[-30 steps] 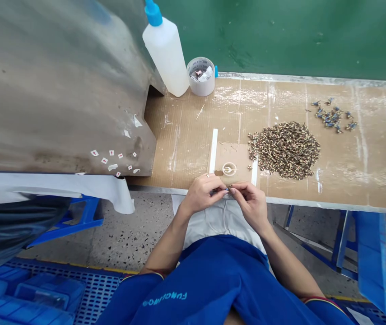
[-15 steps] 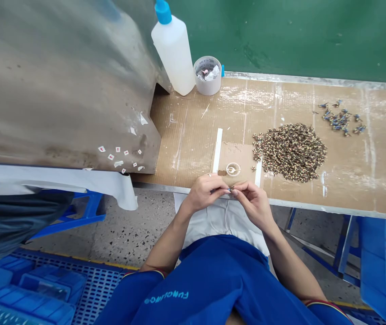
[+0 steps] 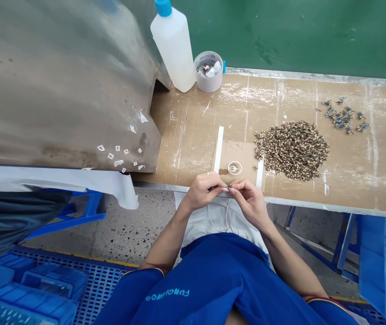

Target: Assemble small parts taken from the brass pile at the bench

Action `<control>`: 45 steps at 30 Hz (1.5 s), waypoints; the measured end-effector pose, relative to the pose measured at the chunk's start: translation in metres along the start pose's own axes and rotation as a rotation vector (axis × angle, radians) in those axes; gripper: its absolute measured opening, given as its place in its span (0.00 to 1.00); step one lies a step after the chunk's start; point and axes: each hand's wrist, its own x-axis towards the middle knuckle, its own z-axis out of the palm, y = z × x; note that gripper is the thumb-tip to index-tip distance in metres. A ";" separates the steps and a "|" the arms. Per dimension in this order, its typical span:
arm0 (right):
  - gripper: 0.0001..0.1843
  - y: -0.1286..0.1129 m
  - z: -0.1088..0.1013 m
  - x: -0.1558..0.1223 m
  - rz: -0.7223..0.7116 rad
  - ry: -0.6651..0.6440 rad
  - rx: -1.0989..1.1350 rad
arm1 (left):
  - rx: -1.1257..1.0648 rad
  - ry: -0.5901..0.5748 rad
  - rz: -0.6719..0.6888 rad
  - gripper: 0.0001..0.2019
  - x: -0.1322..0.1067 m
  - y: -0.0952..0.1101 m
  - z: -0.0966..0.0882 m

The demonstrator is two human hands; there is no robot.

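Observation:
My left hand [image 3: 205, 191] and my right hand [image 3: 251, 201] meet at the table's front edge, fingertips pinched together. Between them is a tiny dark piece with a bit of blue [image 3: 228, 187]; its exact kind is too small to make out, and fingers partly cover it. To the right lies a big heap of small brown-and-cream parts [image 3: 294, 151]. Beyond it, a looser group of similar parts with blue bits [image 3: 343, 118] is spread out. Just past my fingertips, a white ring with a leaf-like shape inside [image 3: 235, 168] lies on a cardboard patch between two white strips.
A translucent bottle with a blue cap [image 3: 175, 49] stands at the back beside a round tub of scraps [image 3: 209, 74]. A large metal housing [image 3: 60, 90] borders the left. Blue bins [image 3: 26, 302] sit low at left, and a blue stool [image 3: 77, 210] stands under the white cloth.
My right fingertips have shifted slightly left, closer against the small piece and my left fingers. The whole view has moved a little; the heap and the bluish group look the same.

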 end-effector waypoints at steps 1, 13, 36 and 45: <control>0.19 0.000 -0.001 0.000 0.000 -0.016 -0.006 | 0.002 -0.012 0.009 0.15 0.000 0.000 0.000; 0.14 0.000 -0.004 0.001 -0.122 -0.057 -0.218 | 0.075 -0.119 0.026 0.16 -0.003 -0.007 0.000; 0.20 0.007 -0.004 0.003 0.018 0.074 0.045 | 0.086 -0.054 -0.019 0.15 0.001 -0.001 0.002; 0.18 0.006 -0.009 0.006 -0.009 -0.031 -0.036 | 0.061 -0.123 -0.054 0.14 0.003 -0.001 -0.001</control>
